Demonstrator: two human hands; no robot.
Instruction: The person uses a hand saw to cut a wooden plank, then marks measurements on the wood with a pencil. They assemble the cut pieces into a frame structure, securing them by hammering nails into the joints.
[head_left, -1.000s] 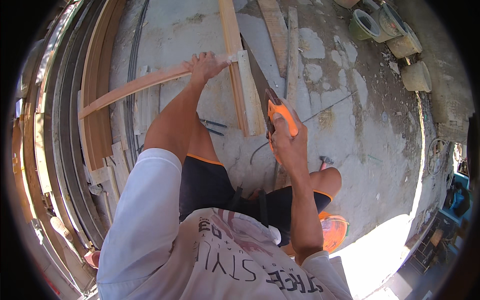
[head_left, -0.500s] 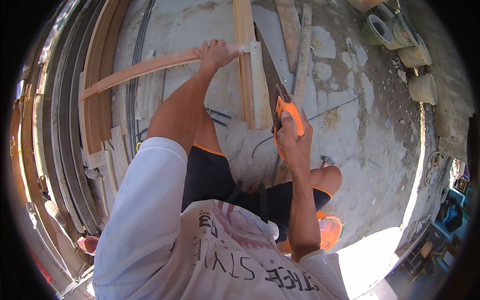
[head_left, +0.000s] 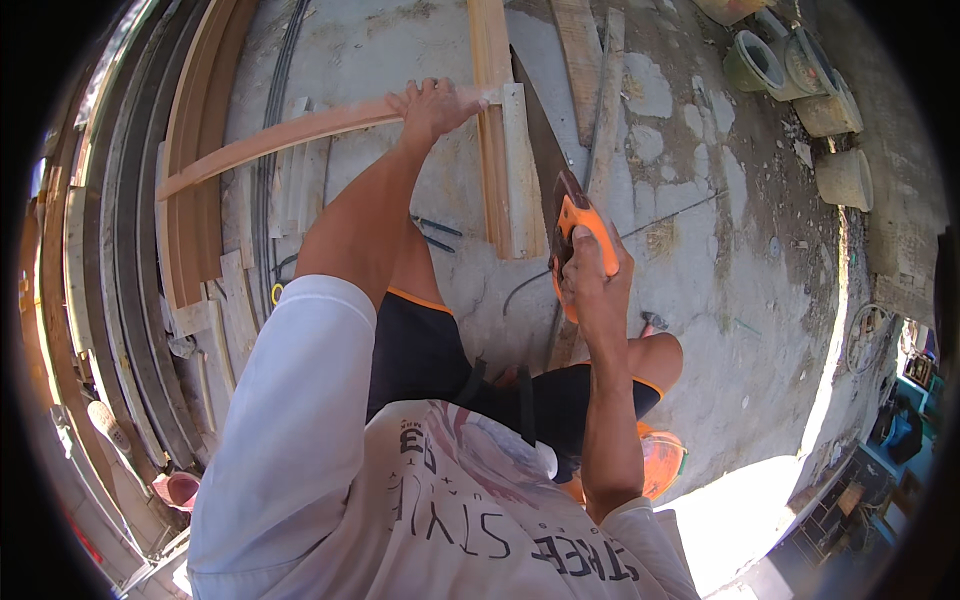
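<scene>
My right hand [head_left: 598, 283] is closed round the orange handle of a handsaw [head_left: 589, 228]. Its long dark blade [head_left: 541, 130] points away from me, along the right side of a short pale wooden block [head_left: 518, 175]. With fingers curled over the far edge, my left hand [head_left: 432, 108] holds down a long reddish wooden strip [head_left: 290, 137]. That strip runs leftward from a lengthwise timber [head_left: 488, 60], its right end lying across the timber against the pale block. Whether the blade touches the strip's end, I cannot tell.
Stacked long boards [head_left: 195, 150] lie at the left, with thin dark rods [head_left: 278, 90] beside them. Two planks [head_left: 578, 70] rest ahead to the right. Several buckets [head_left: 755, 62] line the far right. A hammer [head_left: 653, 322] and an orange hard-shelled object [head_left: 662, 462] lie near my right knee.
My right hand and the saw have shifted slightly to the right and toward me. The left hand and the wooden strip stay almost in place.
</scene>
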